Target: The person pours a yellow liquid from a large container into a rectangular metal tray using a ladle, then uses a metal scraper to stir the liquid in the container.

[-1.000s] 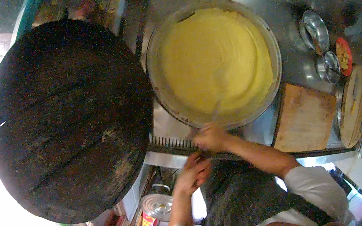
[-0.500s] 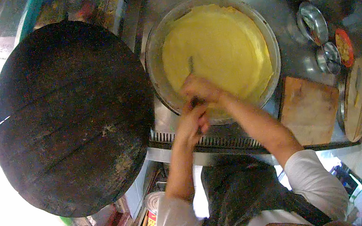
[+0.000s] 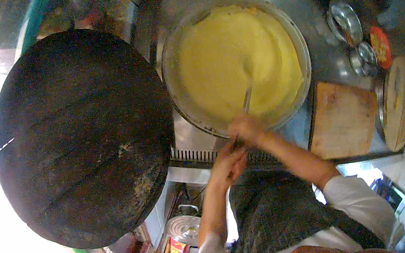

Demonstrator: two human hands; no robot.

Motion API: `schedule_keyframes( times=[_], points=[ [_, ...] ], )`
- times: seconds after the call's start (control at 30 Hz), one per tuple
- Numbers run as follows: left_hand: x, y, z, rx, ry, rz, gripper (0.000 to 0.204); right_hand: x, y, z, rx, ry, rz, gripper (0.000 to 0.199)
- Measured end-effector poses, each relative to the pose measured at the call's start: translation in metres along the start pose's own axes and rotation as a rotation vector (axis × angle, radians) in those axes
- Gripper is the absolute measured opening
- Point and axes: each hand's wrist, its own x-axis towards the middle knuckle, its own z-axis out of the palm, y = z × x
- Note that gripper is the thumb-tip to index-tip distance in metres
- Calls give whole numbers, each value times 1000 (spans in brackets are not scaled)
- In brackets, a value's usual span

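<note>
Both my hands are closed on a long-handled metal tool (image 3: 247, 99), one behind the other. My right hand (image 3: 246, 129) grips it at the near rim of a large round pan (image 3: 175, 95). My left hand (image 3: 228, 163) is around the handle's rear end, over the counter's front edge. The tool's far end is blurred against a broad yellow layer (image 3: 215, 55) that fills most of the pan. Whether that layer is batter or a cooked sheet I cannot tell, nor the exact shape of the tool's end.
A big dark round lid (image 3: 83, 140) stands at the left, close to the pan. To the right are a wooden board (image 3: 344, 117), metal bowls (image 3: 346, 21), a red-orange dish (image 3: 381, 48) and a round wooden disc (image 3: 398, 106). A slotted vent (image 3: 194, 155) runs along the counter front.
Both hands have drawn back toward me and slightly right, bringing the tool along. Its far end has shifted from the pan's left-centre to right of centre.
</note>
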Motion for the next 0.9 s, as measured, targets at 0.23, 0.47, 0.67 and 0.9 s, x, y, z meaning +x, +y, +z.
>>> schedule_keyframes(
  times=[0.23,0.47,0.67,0.9],
  points=[
    [20,67,63,270,248,39,25,73,39,-24,-36,-241,-30,11],
    [-43,30,11,31,-7,77,17,36,-19,-16,362,-91,293,21],
    [15,-3,32,157,-117,101,13,-4,51,-8,266,27,148,13],
    [23,33,3,39,166,281,11,61,1,-22,36,-251,-83,9]
  ],
)
